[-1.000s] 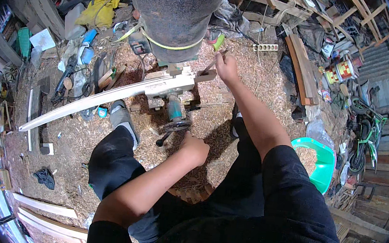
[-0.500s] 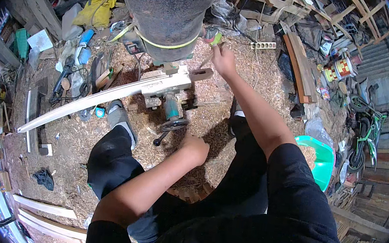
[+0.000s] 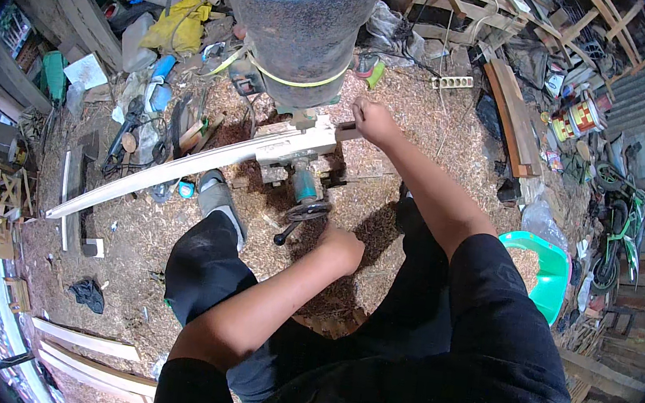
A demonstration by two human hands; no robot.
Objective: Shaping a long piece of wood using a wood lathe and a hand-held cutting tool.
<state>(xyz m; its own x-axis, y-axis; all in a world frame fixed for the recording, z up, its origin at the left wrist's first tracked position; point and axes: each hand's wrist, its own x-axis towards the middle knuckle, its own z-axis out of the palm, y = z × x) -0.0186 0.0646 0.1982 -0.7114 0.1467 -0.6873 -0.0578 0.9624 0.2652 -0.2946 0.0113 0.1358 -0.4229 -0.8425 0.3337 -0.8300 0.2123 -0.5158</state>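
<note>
A long pale wooden beam (image 3: 174, 173) lies in the vise of a machine with a dark, speckled motor housing (image 3: 294, 31) and runs out to the left. Below the beam sits a green vise screw (image 3: 306, 185) with a dark handwheel (image 3: 309, 211) and a black knob (image 3: 280, 239). My left hand (image 3: 341, 250) is closed just right of the handwheel; whatever its fingers hold is hidden. My right hand (image 3: 375, 122) makes a fist right of the machine, beside a dark wood block (image 3: 348, 131). Its grip is hidden too.
Wood shavings cover the floor around my feet. To the right stands a green tub (image 3: 551, 279) of shavings, with a brown plank (image 3: 513, 120) beyond it. A white power strip (image 3: 453, 82) and its cord lie past my right hand. Pale boards (image 3: 88, 340) rest at lower left.
The whole scene has shifted slightly right and down in the picture. My right hand has come a little nearer to me and closer to the machine; the thin bar beside it no longer shows.
</note>
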